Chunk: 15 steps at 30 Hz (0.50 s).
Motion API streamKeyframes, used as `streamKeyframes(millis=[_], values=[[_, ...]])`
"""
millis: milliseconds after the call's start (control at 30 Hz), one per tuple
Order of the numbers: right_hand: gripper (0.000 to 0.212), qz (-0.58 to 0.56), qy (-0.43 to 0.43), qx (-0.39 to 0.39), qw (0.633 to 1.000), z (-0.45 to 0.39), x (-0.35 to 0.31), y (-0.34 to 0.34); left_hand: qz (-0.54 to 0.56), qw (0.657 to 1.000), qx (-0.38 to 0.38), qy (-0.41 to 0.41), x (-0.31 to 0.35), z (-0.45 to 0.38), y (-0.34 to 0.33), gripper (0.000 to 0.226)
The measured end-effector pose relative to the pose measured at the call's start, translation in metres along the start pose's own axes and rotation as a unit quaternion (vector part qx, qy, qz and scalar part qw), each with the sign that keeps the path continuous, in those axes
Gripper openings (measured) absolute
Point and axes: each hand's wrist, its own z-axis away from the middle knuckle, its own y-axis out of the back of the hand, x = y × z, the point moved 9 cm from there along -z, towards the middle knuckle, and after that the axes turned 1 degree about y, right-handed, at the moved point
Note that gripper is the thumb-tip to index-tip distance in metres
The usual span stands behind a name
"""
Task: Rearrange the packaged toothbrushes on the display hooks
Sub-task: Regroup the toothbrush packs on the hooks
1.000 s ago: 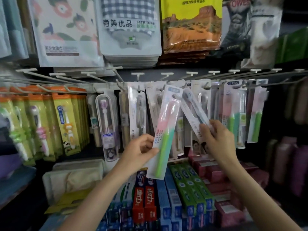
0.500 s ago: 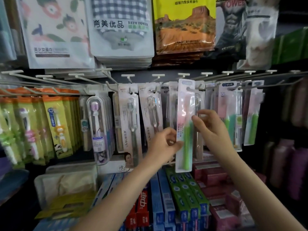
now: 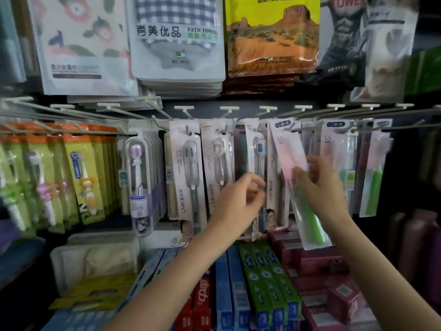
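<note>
Head view, so you're looking down past both arms at the rack. Right hand has its grip around the middle of the pink-and-green toothbrush pack, fingers curled over the front and thumb apparently behind, though that part's hidden. The pack's long axis runs tilted, top end leaning up and left of the grip, bottom end swinging down and right. Its hang hole sits at the top, well above the grip, right near the hook tips in the middle of the row, but I can't tell if it's actually threaded on one. Just right of the grip hang the matching pink-and-green packs, so my guess is that's where this one belongs. Left hand is just left of the grip, fingers loosely curled; it looks like it's pinching the edge of a grey LMK pack, but it's blurry and I can't say for sure. Right hand is clearly the nearer one for the hang, and it probably needs to straighten the pack upright first.
</note>
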Motion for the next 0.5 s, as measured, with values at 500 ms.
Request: streamKeyframes(millis=[500], values=[[0.047, -0.076, 0.149, -0.282, 0.945, 0.103, -0.135, -0.209, -0.185, 0.928, 0.311, 0.089, -0.124, 0.068, 0.180, 0.065]])
